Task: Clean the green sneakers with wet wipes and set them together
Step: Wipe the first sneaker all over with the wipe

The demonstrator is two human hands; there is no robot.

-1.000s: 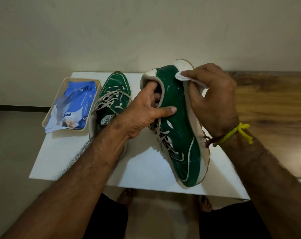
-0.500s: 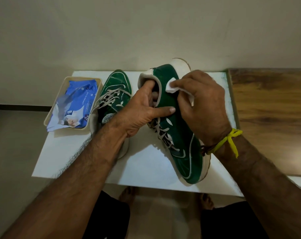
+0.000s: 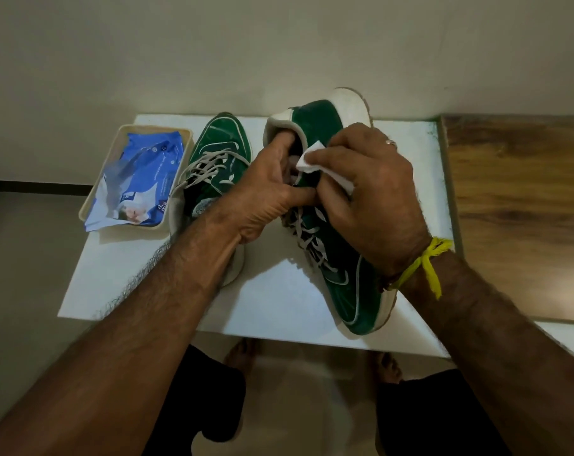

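Note:
Two green sneakers with grey laces are on a white table (image 3: 272, 301). The right sneaker (image 3: 351, 291) is tilted on its side, heel away from me, toe at the front edge. My left hand (image 3: 266, 192) grips its collar, fingers inside the opening and thumb across the side. My right hand (image 3: 368, 189) pinches a white wet wipe (image 3: 312, 158) and presses it on the sneaker's side near the collar. The left sneaker (image 3: 220, 149) stands flat on the table, partly hidden by my left forearm.
A beige tray (image 3: 124, 131) at the table's back left holds a blue wet-wipe pack (image 3: 141, 182). A wooden surface (image 3: 522, 205) adjoins the table on the right. A wall stands right behind the table. My bare feet show below the front edge.
My right hand has slid the wipe from the sneaker's heel sole edge toward me and left, down to the collar. The left hand keeps its hold.

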